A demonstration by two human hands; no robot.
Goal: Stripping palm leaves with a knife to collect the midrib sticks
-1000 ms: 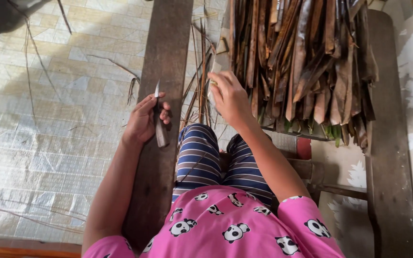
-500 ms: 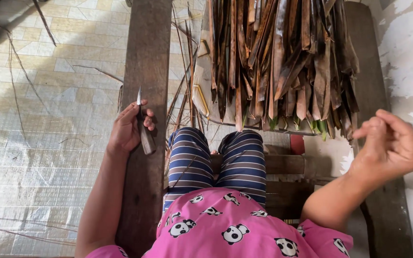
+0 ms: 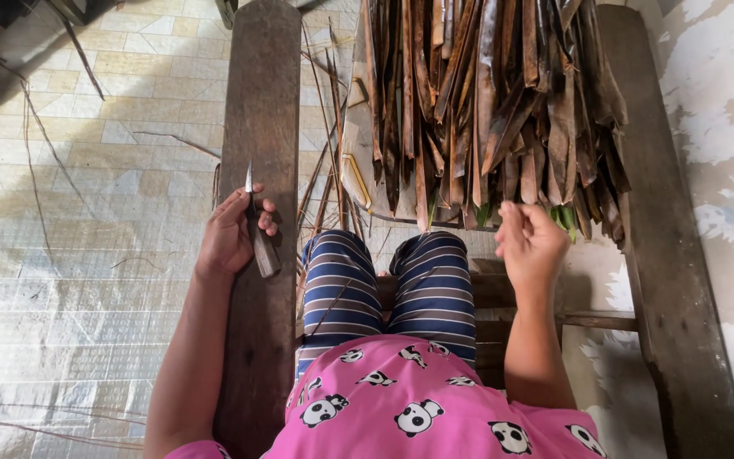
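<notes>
My left hand [image 3: 233, 231] grips a small knife [image 3: 258, 229] with a dark wooden handle, its short blade pointing up; hand and knife rest on a long dark wooden plank [image 3: 261, 119]. My right hand [image 3: 530, 242] is empty, fingers loosely curled, just below the lower ends of a thick bundle of brown dried leaf strips [image 3: 486, 102] that lies ahead of my knees. Some strip ends show green tips. My legs in blue striped trousers [image 3: 388, 276] sit between the two hands.
Thin leaf ribs [image 3: 324, 170] lie scattered between the plank and the bundle. A second dark plank [image 3: 664, 255] runs along the right, by a peeling white wall [image 3: 724, 102]. A woven mat floor [image 3: 78, 221] with stray fibres spreads to the left.
My right hand swung out to the far right, then came back in beneath the leaf bundle, empty. The left hand with the knife stayed on the plank.
</notes>
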